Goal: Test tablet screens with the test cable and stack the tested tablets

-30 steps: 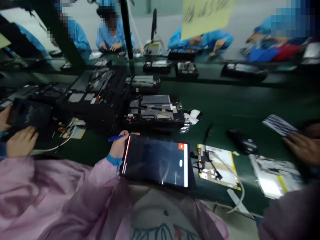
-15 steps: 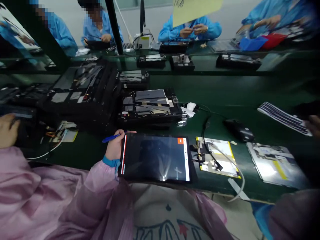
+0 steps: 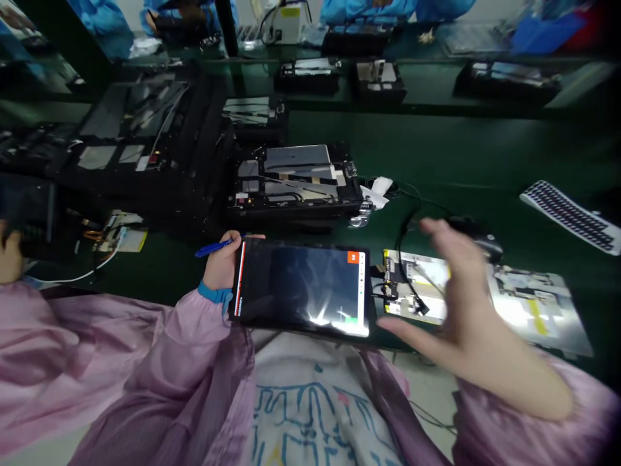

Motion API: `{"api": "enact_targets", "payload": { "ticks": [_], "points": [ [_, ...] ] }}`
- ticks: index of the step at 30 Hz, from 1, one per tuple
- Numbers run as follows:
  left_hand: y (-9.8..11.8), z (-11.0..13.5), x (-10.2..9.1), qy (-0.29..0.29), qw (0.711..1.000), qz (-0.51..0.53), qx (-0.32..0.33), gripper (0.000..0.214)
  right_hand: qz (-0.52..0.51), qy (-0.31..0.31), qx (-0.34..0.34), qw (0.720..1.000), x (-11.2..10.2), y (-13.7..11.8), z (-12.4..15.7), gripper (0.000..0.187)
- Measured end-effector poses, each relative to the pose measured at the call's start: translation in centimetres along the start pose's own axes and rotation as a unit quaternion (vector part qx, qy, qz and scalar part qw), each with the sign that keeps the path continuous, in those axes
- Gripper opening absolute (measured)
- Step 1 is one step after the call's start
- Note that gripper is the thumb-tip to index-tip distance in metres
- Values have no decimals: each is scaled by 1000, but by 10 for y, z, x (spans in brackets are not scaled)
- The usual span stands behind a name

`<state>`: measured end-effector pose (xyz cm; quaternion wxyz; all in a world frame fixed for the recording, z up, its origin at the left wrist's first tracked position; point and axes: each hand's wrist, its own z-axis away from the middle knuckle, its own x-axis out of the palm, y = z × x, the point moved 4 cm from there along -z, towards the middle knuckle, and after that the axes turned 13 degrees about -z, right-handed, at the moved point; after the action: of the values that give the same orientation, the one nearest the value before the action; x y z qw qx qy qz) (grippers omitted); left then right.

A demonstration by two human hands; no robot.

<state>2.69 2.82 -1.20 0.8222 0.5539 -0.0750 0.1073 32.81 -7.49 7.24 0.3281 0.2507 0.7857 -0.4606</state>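
My left hand (image 3: 220,265) grips the left edge of a black tablet (image 3: 301,288) with a lit screen, and a blue pen (image 3: 212,247) sticks out leftward from between its fingers. The tablet rests tilted at the near edge of the green bench (image 3: 460,168), over my lap. My right hand (image 3: 456,291) hovers just right of the tablet with fingers spread and nothing in it, its thumb pointing at the tablet's lower right corner. It hangs over a yellow-edged board (image 3: 412,285) with a cable plugged in.
A black tray with an opened tablet (image 3: 295,184) lies behind the tablet, and stacked black trays (image 3: 145,149) stand to the left. A mouse (image 3: 488,244), keyboard (image 3: 570,217) and silver cover (image 3: 538,307) sit at the right. A co-worker's hand (image 3: 10,259) is at far left.
My right hand has come in from the right edge to beside the tablet, fingers spread. The view has tipped down. My left hand stays on the tablet with the pen.
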Motion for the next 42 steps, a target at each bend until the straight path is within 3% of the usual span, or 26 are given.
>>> {"api": "enact_targets", "payload": {
  "ticks": [3, 7, 10, 13, 16, 20, 24, 32, 37, 40, 42],
  "points": [
    [1, -1, -1, -7, 1000, -2, -3, 19, -13, -49, 42, 998, 34, 12, 12, 96],
    [2, -2, -2, -12, 1000, -5, -7, 17, 16, -63, 100, 993, 63, 29, 31, 96],
    [3, -3, -4, -1, 1000, -3, -13, 18, -24, 10, 109, 994, 47, 46, 36, 91],
    [5, -4, -3, 7, 1000, -4, -27, 17, -62, 128, 182, 973, 20, 77, 43, 74],
    [8, -3, 0, 19, 999, -16, -32, 18, -47, 143, 241, 959, 14, 106, 49, 65],
    [15, -2, 4, 27, 998, -49, -19, 16, -3, 68, 208, 976, 31, 122, 50, 61],
    [15, -1, 5, 28, 997, -65, -42, 19, 31, 80, 195, 977, 38, 128, 50, 60],
    [13, -3, 3, 34, 998, -54, -30, 17, 91, 60, 186, 977, 39, 127, 47, 56],
    [13, -3, 3, 42, 998, -47, -32, 17, 72, 40, 187, 979, 34, 123, 46, 55],
    [11, -4, 2, 49, 998, -36, -23, 18, 55, 10, 138, 989, 27, 119, 40, 43],
    [10, -4, 1, 52, 998, -32, -18, 17, 24, -46, 90, 995, 25, 117, 34, 30]
  ]
}}
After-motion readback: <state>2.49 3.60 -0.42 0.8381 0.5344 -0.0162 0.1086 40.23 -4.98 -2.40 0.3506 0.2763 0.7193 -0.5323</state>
